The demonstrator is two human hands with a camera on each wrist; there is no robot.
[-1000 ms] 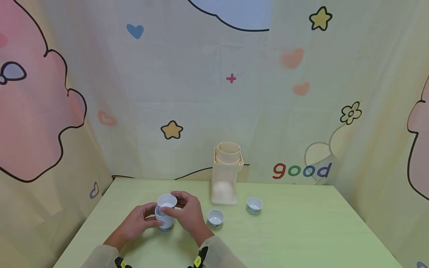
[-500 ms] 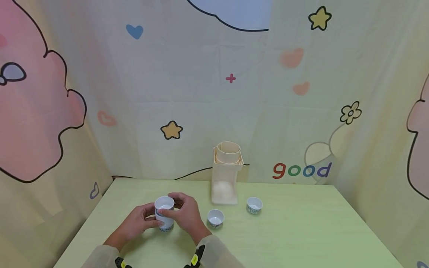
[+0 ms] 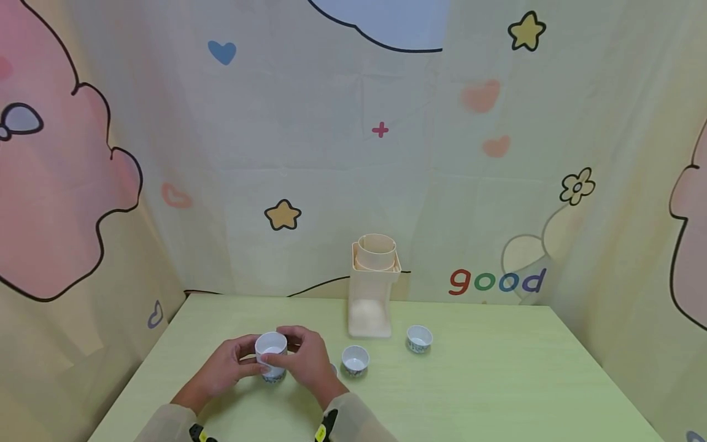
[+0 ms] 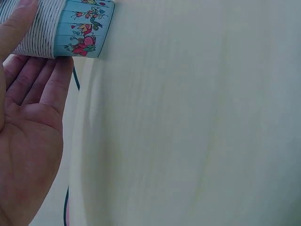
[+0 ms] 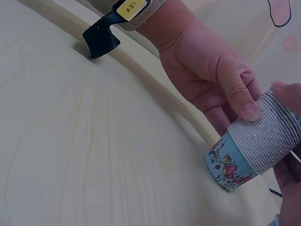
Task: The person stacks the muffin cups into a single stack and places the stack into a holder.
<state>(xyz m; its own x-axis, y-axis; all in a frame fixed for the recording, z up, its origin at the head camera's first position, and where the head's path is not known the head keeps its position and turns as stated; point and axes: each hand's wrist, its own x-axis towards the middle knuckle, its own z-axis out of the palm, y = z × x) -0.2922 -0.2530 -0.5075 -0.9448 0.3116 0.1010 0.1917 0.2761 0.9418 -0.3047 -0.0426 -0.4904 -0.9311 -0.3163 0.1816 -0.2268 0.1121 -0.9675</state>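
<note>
The person's left hand point(image 3: 225, 364) and right hand point(image 3: 309, 359) are bare, and the left sleeve point(image 3: 167, 422) and the right sleeve point(image 3: 361, 418) are both long, of pale beige cloth. Near the cuffs sit a left wrist mount point(image 3: 196, 431) and a right wrist mount point(image 3: 331, 418), both black with yellow. The left one carries a yellow label point(image 5: 131, 8) (small dark characters are written on it), and a curved black bracket point(image 5: 100, 43) extends from it, becoming wider toward its end.

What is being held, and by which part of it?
A stack of cups: the left hand grips its ribbed side, the right hand near its open top.
</note>
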